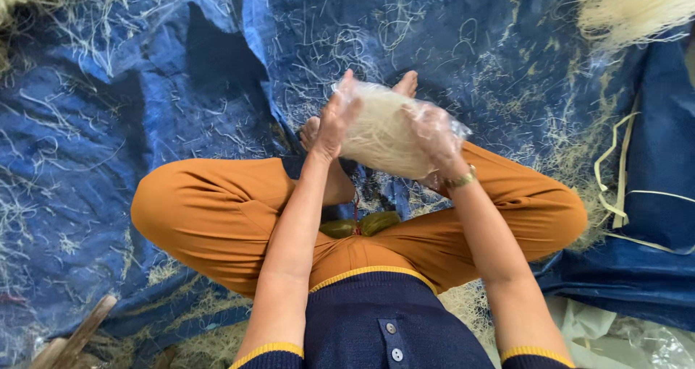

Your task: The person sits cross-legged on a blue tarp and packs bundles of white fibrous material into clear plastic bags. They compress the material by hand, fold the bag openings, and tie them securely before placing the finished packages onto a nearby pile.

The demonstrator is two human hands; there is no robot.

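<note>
Noodle bundle (384, 134) in clear bag, clasped between left hand (334, 126) and right hand (438, 141). Long axis upper-left to lower-right, above lap, over tarp (108, 159) centre. Both hands gripping; left palm flat on end.

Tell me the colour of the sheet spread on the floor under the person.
Blue, littered with pale noodle strands; the tarp shows in the head view.

One camera only, worn on the person's head, looking steeply down and toward twelve o'clock over crossed legs (217, 217) onto the blue tarp (108, 159). It sits close; both forearms fill the lower frame.
</note>
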